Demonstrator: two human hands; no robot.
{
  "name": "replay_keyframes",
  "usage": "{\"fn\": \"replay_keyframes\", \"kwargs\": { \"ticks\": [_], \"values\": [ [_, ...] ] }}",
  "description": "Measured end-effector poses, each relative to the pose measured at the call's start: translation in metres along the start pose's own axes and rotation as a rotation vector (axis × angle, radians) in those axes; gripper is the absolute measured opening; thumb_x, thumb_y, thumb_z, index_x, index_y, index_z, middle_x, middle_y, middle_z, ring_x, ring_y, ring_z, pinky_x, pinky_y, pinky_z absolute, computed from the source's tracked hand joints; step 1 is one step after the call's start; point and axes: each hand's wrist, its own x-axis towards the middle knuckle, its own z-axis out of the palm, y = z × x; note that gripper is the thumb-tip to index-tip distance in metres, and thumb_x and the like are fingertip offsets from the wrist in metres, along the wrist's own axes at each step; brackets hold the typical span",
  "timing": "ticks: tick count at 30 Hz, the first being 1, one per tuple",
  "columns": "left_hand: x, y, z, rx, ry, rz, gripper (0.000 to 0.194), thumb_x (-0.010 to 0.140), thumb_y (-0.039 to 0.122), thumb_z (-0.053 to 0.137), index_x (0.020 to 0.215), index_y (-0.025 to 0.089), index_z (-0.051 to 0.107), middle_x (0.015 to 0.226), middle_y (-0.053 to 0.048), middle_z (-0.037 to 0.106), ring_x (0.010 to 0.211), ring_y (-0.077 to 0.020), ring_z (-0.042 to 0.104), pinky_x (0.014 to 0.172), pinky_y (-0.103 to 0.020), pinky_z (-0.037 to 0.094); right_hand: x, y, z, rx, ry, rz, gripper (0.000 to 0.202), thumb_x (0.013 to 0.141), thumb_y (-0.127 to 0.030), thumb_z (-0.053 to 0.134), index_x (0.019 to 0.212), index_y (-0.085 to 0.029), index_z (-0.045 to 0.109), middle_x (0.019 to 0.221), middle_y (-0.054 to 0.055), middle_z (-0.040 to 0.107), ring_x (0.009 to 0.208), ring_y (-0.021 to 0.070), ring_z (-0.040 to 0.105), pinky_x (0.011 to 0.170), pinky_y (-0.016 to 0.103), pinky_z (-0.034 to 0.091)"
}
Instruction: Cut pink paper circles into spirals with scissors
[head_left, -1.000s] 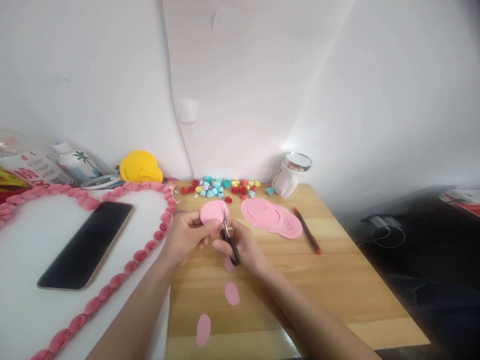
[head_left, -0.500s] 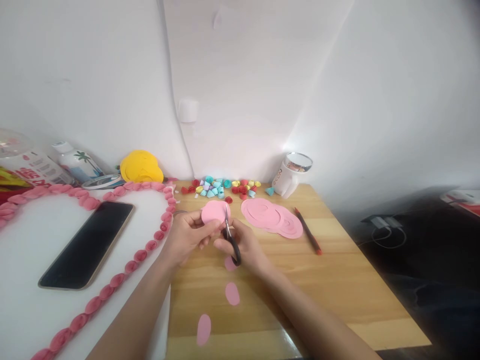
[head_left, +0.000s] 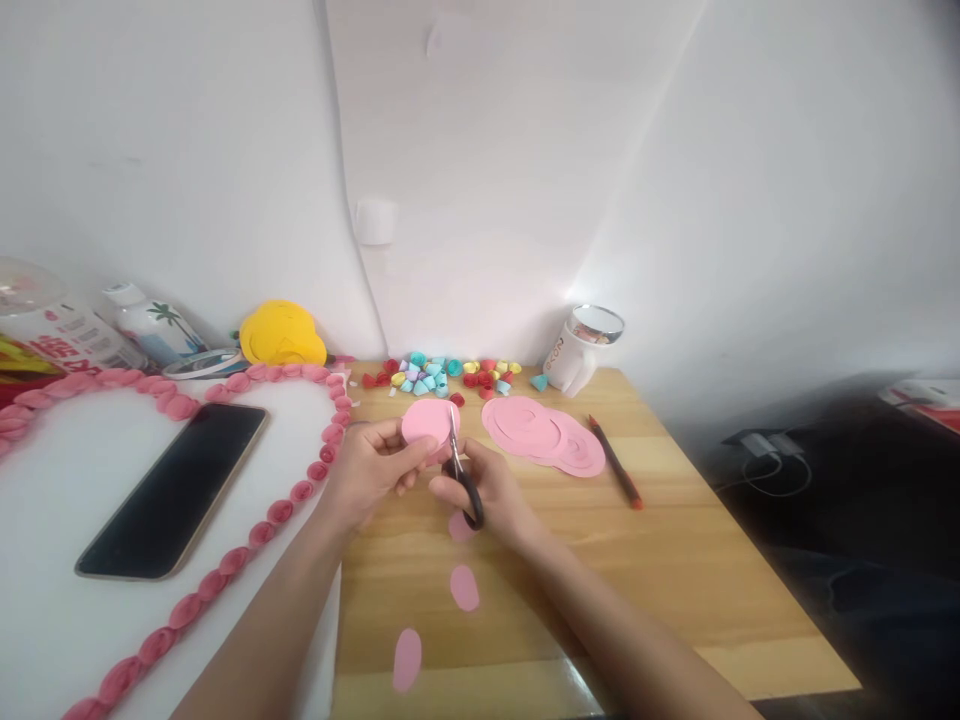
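Head view: wooden table against white walls; above it, the left hand, thumb and fingers closed, pinches a pink paper disc; the right hand curls around black-handled scissors, blades at the disc's right edge; pink cut-outs lie right of the disc.

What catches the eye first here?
Probably the heart-like curve of pink paper rosettes on the white board at left, with a dark phone lying inside it. Next, the bright yellow paper behind the board, then the small colourful paper rolls along the table's back edge.
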Motion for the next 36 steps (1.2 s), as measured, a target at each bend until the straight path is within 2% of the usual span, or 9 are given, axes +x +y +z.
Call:
{"fn": "replay_keyframes", "kwargs": {
  "ticks": [4,12,18,26,31,33,36],
  "values": [
    [0.001,-0.001,-0.001,0.0,0.004,-0.006,0.02,0.068,0.033,0.066,0.062,0.015,0.058,0.042,0.005,0.049,0.038,-0.006,0.041,0.038,-0.019,0.031,0.0,0.0,0.0,-0.021,0.013,-0.002,0.041,0.063,-0.05,0.068,0.079,-0.017,0.05,0.054,-0.006,0.041,0.045,0.0061,0.033,0.04,0.019,0.025],
    [0.001,0.0,0.0,0.001,0.015,-0.007,0.02,0.066,0.032,0.067,0.06,0.015,0.058,0.04,0.005,0.049,0.037,-0.0055,0.041,0.038,-0.018,0.03,0.0,0.0,0.0,-0.017,0.029,0.025,0.043,0.062,-0.051,0.068,0.079,-0.017,0.05,0.052,-0.006,0.045,0.044,0.0077,0.041,0.04,0.019,0.031],
    [0.0,0.003,0.0,-0.012,0.051,-0.001,0.018,0.067,0.029,0.067,0.061,0.015,0.057,0.039,0.006,0.049,0.035,-0.0045,0.04,0.038,-0.017,0.03,0.0,-0.003,0.001,-0.001,0.039,0.05,0.044,0.06,-0.051,0.07,0.077,-0.016,0.048,0.051,-0.006,0.044,0.043,0.0073,0.04,0.039,0.019,0.032],
    [0.001,-0.001,0.001,-0.132,0.052,0.029,0.016,0.069,0.029,0.066,0.068,0.015,0.057,0.043,0.006,0.052,0.036,-0.0047,0.04,0.037,-0.018,0.031,-0.001,0.002,0.001,-0.012,0.045,0.061,0.041,0.063,-0.049,0.068,0.077,-0.017,0.046,0.049,-0.007,0.045,0.04,0.0068,0.041,0.036,0.017,0.032],
    [0.003,-0.005,0.003,-0.12,0.047,0.009,0.021,0.068,0.03,0.066,0.06,0.014,0.055,0.041,0.004,0.051,0.037,-0.0056,0.042,0.038,-0.018,0.033,-0.001,0.008,0.003,0.012,0.0,0.08,0.04,0.065,-0.048,0.068,0.081,-0.017,0.047,0.049,-0.008,0.044,0.033,0.0057,0.039,0.031,0.017,0.03],
    [0.003,-0.006,0.004,-0.105,0.042,0.012,0.022,0.068,0.03,0.066,0.058,0.014,0.055,0.042,0.004,0.051,0.037,-0.0054,0.042,0.038,-0.018,0.033,-0.001,0.008,0.004,0.024,-0.021,0.059,0.04,0.065,-0.047,0.068,0.084,-0.018,0.048,0.053,-0.007,0.047,0.033,0.0052,0.038,0.033,0.018,0.032],
    [0.001,-0.006,0.004,-0.073,0.023,0.013,0.022,0.068,0.028,0.067,0.056,0.013,0.055,0.043,0.004,0.051,0.037,-0.0047,0.042,0.037,-0.018,0.032,0.0,0.005,0.005,0.066,-0.012,-0.029,0.043,0.062,-0.045,0.072,0.085,-0.018,0.049,0.062,-0.003,0.053,0.047,0.0085,0.048,0.047,0.022,0.042]
  ]
}}
